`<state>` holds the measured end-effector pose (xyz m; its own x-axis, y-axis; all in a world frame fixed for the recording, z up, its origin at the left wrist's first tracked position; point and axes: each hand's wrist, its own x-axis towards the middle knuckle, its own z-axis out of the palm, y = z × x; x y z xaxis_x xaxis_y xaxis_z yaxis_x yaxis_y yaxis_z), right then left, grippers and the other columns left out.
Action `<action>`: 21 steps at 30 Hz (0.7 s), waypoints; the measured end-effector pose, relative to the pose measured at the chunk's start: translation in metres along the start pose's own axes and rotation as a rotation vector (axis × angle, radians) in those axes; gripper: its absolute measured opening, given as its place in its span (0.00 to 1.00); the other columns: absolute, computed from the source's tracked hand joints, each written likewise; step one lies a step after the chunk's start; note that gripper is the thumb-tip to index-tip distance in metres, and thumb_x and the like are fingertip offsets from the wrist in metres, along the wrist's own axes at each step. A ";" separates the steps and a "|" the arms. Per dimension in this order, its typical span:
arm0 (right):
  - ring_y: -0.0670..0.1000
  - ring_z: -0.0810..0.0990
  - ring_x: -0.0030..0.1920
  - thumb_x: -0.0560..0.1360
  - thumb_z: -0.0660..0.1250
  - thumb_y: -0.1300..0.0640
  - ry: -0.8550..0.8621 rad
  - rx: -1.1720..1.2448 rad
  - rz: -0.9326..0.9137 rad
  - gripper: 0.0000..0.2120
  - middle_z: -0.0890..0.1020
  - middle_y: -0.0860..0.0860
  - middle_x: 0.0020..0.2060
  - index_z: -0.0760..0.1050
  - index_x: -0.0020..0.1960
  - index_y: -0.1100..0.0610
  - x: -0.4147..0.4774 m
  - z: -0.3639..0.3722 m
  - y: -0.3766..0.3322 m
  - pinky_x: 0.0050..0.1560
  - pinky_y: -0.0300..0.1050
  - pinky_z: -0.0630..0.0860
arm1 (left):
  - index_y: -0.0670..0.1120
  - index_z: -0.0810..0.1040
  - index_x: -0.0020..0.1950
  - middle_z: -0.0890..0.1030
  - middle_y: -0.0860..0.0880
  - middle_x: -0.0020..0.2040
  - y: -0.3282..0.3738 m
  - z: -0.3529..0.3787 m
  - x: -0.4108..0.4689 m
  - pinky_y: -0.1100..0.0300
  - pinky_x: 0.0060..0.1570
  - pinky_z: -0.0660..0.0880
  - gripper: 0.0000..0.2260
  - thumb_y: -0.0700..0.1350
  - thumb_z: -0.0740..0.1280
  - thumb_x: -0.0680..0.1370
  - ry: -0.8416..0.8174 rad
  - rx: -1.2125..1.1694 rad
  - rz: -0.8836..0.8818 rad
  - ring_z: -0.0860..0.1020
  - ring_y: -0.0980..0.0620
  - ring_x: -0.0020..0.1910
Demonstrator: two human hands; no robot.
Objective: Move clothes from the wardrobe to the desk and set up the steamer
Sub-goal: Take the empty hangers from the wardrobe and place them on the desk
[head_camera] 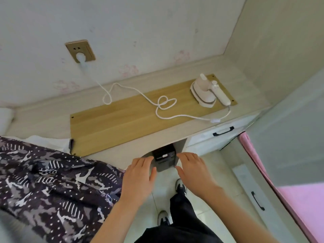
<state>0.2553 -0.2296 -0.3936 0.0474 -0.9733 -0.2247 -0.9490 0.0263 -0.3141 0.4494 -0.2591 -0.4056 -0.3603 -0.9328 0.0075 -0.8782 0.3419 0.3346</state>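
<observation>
A white handheld steamer (208,92) stands at the right end of the wooden board (114,123) on the desk (43,118). Its white cord (164,104) loops across the board to a plug (81,58) seated in the wall socket. A dark patterned garment (52,186) lies heaped over the desk's left front. My left hand (140,176) and my right hand (192,171) hover side by side just off the desk's front edge, fingers relaxed and holding nothing.
A dark box (164,159) sits under the desk below my hands. White drawers with black handles (223,132) are at the right. A pink curtain (263,169) hangs at far right. My feet stand on pale floor tiles.
</observation>
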 end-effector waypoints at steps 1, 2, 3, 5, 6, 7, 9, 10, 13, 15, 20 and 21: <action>0.52 0.66 0.69 0.81 0.56 0.50 0.009 0.001 0.017 0.21 0.70 0.50 0.68 0.63 0.72 0.54 -0.013 0.000 0.002 0.69 0.45 0.61 | 0.46 0.78 0.61 0.81 0.51 0.52 0.005 0.000 -0.007 0.55 0.47 0.78 0.17 0.52 0.59 0.77 -0.004 -0.008 0.020 0.78 0.50 0.53; 0.53 0.67 0.69 0.81 0.56 0.50 0.024 0.009 0.038 0.21 0.71 0.51 0.67 0.63 0.72 0.54 -0.025 0.000 0.005 0.69 0.45 0.62 | 0.46 0.78 0.61 0.81 0.51 0.51 0.011 0.002 -0.012 0.56 0.47 0.78 0.15 0.50 0.63 0.77 -0.006 -0.017 0.044 0.78 0.50 0.53; 0.53 0.69 0.67 0.80 0.56 0.50 0.040 0.020 0.065 0.21 0.72 0.51 0.66 0.64 0.71 0.55 -0.037 -0.001 0.007 0.68 0.46 0.64 | 0.46 0.78 0.60 0.81 0.51 0.50 0.016 0.003 -0.016 0.56 0.46 0.78 0.14 0.48 0.66 0.76 -0.014 -0.026 0.067 0.78 0.50 0.52; 0.54 0.71 0.65 0.80 0.57 0.50 0.070 0.033 0.125 0.20 0.74 0.52 0.64 0.66 0.70 0.56 -0.060 -0.002 0.015 0.66 0.47 0.67 | 0.46 0.78 0.60 0.81 0.51 0.49 0.031 0.006 -0.020 0.56 0.44 0.78 0.14 0.47 0.68 0.76 -0.032 -0.033 0.122 0.79 0.50 0.51; 0.54 0.72 0.64 0.80 0.56 0.50 0.084 0.033 0.154 0.20 0.75 0.52 0.63 0.66 0.70 0.56 -0.072 -0.002 0.021 0.65 0.47 0.68 | 0.45 0.78 0.60 0.81 0.51 0.48 0.038 0.009 -0.021 0.55 0.43 0.78 0.14 0.47 0.67 0.76 -0.040 -0.034 0.154 0.79 0.50 0.50; 0.54 0.72 0.64 0.81 0.56 0.50 0.096 0.035 0.183 0.20 0.75 0.52 0.63 0.66 0.70 0.56 -0.083 -0.002 0.026 0.65 0.47 0.68 | 0.45 0.78 0.60 0.82 0.51 0.48 0.047 0.011 -0.022 0.55 0.42 0.78 0.14 0.47 0.67 0.76 -0.046 -0.038 0.187 0.79 0.50 0.50; 0.54 0.71 0.65 0.81 0.56 0.50 0.116 0.047 0.243 0.20 0.74 0.51 0.64 0.65 0.71 0.55 -0.106 -0.003 0.037 0.65 0.46 0.68 | 0.44 0.78 0.60 0.82 0.50 0.47 0.067 0.014 -0.026 0.54 0.42 0.79 0.14 0.47 0.67 0.76 -0.045 -0.058 0.252 0.79 0.50 0.49; 0.54 0.71 0.66 0.81 0.55 0.49 0.125 0.059 0.271 0.20 0.73 0.50 0.65 0.64 0.71 0.55 -0.118 -0.003 0.042 0.65 0.46 0.67 | 0.44 0.78 0.60 0.82 0.51 0.47 0.078 0.015 -0.028 0.54 0.42 0.79 0.14 0.46 0.67 0.76 -0.042 -0.073 0.276 0.79 0.50 0.49; 0.53 0.69 0.67 0.81 0.55 0.49 0.149 0.083 0.346 0.21 0.72 0.49 0.66 0.63 0.72 0.54 -0.153 -0.004 0.061 0.66 0.45 0.66 | 0.44 0.79 0.58 0.81 0.51 0.45 0.115 0.018 -0.040 0.55 0.41 0.79 0.13 0.44 0.71 0.74 -0.048 -0.096 0.346 0.80 0.50 0.47; 0.53 0.69 0.66 0.81 0.55 0.49 0.162 0.090 0.389 0.21 0.72 0.49 0.66 0.63 0.72 0.54 -0.178 -0.004 0.076 0.66 0.45 0.66 | 0.44 0.79 0.56 0.82 0.51 0.44 0.138 0.027 -0.050 0.55 0.40 0.79 0.11 0.44 0.70 0.74 -0.047 -0.085 0.400 0.80 0.49 0.46; 0.53 0.70 0.66 0.81 0.56 0.49 0.198 0.098 0.484 0.21 0.73 0.50 0.65 0.63 0.71 0.54 -0.256 -0.005 0.122 0.66 0.44 0.65 | 0.44 0.78 0.56 0.82 0.51 0.45 0.209 0.060 -0.085 0.53 0.42 0.78 0.10 0.46 0.65 0.77 -0.100 -0.083 0.490 0.78 0.49 0.48; 0.53 0.70 0.66 0.81 0.56 0.49 0.205 0.102 0.504 0.21 0.73 0.50 0.65 0.63 0.71 0.54 -0.274 -0.005 0.132 0.66 0.44 0.65 | 0.44 0.78 0.57 0.82 0.51 0.45 0.226 0.066 -0.094 0.54 0.42 0.78 0.11 0.44 0.67 0.76 -0.105 -0.090 0.503 0.79 0.49 0.48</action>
<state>0.1151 0.0391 -0.3687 -0.4758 -0.8589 -0.1895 -0.8032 0.5121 -0.3043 0.2638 -0.0864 -0.3927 -0.7642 -0.6380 0.0951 -0.5598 0.7292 0.3937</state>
